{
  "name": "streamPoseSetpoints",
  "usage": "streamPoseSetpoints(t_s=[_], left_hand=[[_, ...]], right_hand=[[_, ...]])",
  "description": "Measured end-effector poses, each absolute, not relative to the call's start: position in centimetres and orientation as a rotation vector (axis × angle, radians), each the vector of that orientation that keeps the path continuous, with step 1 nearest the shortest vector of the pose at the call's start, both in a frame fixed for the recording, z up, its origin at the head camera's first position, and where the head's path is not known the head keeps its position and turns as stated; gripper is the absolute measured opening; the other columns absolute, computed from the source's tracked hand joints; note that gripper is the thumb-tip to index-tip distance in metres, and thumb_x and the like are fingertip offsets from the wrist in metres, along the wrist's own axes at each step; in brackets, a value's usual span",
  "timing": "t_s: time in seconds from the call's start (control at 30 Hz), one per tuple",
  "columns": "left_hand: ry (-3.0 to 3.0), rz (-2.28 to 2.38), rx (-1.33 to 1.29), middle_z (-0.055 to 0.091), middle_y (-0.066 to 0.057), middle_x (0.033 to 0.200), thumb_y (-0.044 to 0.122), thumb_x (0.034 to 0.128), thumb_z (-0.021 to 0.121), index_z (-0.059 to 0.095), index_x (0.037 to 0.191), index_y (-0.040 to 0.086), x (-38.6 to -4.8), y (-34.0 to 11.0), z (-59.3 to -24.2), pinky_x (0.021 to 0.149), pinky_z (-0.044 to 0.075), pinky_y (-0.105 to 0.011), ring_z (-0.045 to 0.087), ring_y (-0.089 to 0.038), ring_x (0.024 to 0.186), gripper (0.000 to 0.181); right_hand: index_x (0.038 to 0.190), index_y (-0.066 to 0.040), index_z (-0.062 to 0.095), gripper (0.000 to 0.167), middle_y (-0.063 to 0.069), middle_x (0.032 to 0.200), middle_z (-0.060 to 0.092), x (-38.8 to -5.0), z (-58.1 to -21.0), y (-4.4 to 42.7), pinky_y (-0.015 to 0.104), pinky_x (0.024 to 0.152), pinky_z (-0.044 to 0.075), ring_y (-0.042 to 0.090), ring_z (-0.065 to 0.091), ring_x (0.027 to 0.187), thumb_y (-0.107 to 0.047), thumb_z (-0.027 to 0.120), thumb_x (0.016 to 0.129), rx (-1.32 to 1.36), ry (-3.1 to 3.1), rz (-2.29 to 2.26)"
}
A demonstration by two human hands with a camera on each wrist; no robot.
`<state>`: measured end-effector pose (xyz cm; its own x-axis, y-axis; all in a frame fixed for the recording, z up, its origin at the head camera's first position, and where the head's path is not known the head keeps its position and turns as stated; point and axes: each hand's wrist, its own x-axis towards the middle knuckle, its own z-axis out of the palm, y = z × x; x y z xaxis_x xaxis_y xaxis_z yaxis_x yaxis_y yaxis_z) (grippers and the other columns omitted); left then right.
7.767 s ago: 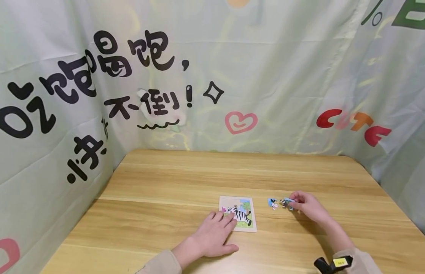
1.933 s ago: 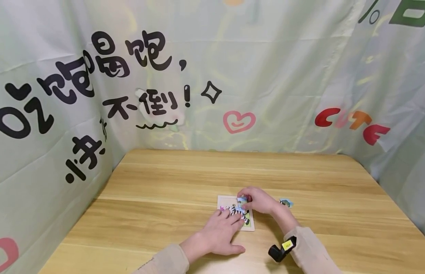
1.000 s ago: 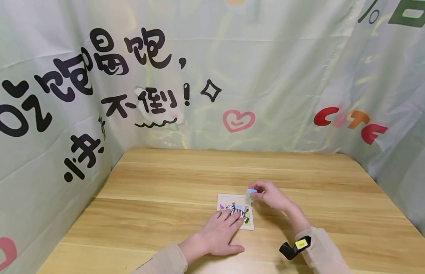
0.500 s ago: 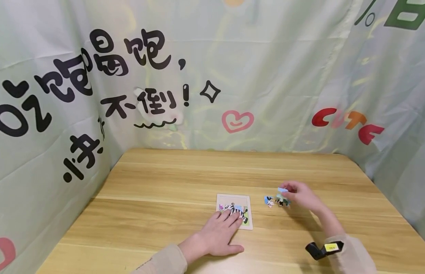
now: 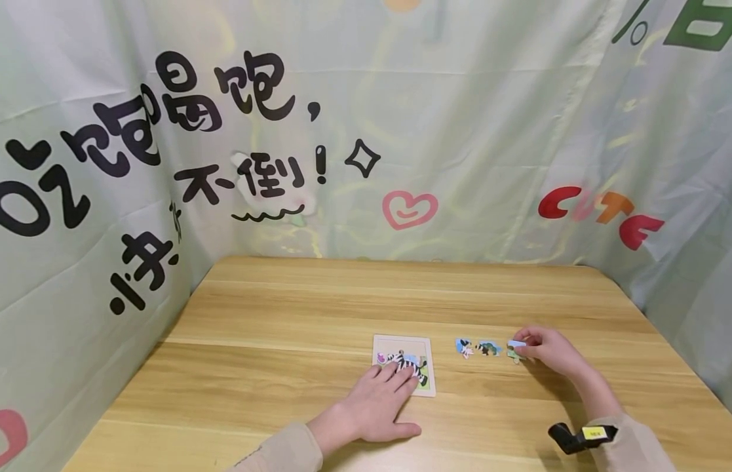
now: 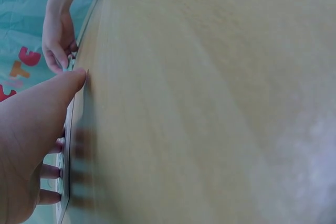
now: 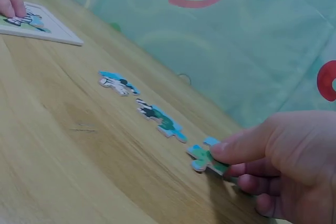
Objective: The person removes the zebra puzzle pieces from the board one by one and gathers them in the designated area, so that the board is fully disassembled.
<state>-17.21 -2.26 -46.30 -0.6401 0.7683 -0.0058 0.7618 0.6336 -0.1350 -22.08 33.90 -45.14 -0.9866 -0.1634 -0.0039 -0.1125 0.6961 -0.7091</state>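
Note:
My left hand [image 5: 374,403] lies flat with fingers spread over the lower part of a zebra jigsaw puzzle in a pale tray [image 5: 389,341]. The tray's upper part shows bare board, and the fingers hide some of the picture. At the right, my right hand [image 5: 548,354] pinches a blue-and-green puzzle piece [image 7: 202,157] between thumb and fingers, low at the table. Left of it lie two loose pieces in a row: a blue and black-and-white piece [image 7: 119,83] and a striped piece with green and blue [image 7: 161,120].
The wooden table [image 5: 271,314] reaches back to a printed cloth curtain [image 5: 489,131], which also hangs along both sides. A black wrist camera [image 5: 580,437] with a yellow label sits at the right sleeve.
My right hand took the blue-and-green piece out of the tray's upper right corner. It carried the piece right, past the two loose pieces. The left hand stayed on the puzzle.

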Motion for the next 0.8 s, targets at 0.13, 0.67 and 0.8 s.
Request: streamPoseSetpoints(t_s=[0.13, 0.67, 0.8], left_hand=[[-2.794, 0.192, -1.305, 0.029, 0.001, 0.149, 0.071, 0.0864, 0.027, 0.034, 0.144, 0.017, -17.24, -2.26, -46.43, 0.105, 0.028, -0.041, 0.029, -0.023, 0.133, 0.079], [-2.804, 0.216, -1.301, 0.028, 0.000, 0.150, 0.071, 0.0866, 0.025, 0.032, 0.145, 0.017, -17.14, -2.18, -46.37, 0.105, 0.027, -0.041, 0.028, -0.023, 0.134, 0.080], [-2.818, 0.210, -1.298, 0.026, 0.000, 0.150, 0.071, 0.0867, 0.025, 0.031, 0.145, 0.017, -17.14, -2.13, -46.26, 0.106, 0.027, -0.042, 0.027, -0.024, 0.135, 0.080]], right_hand=[[0.096, 0.001, 0.063, 0.017, 0.005, 0.082, 0.057, -22.20, -45.35, 33.73, 0.028, 0.057, 0.040, 0.017, 0.046, 0.071, -0.013, 0.065, 0.086, -0.218, 2.904, -1.091], [0.092, -0.003, 0.065, 0.009, 0.002, 0.083, 0.059, -22.52, -46.00, 33.78, 0.033, 0.065, 0.043, 0.017, 0.051, 0.077, -0.010, 0.065, 0.086, -0.274, 3.006, -0.985], [0.091, -0.003, 0.065, 0.011, 0.002, 0.083, 0.059, -22.41, -45.80, 33.75, 0.033, 0.065, 0.044, 0.017, 0.052, 0.078, -0.011, 0.067, 0.084, -0.288, 3.000, -0.986]])
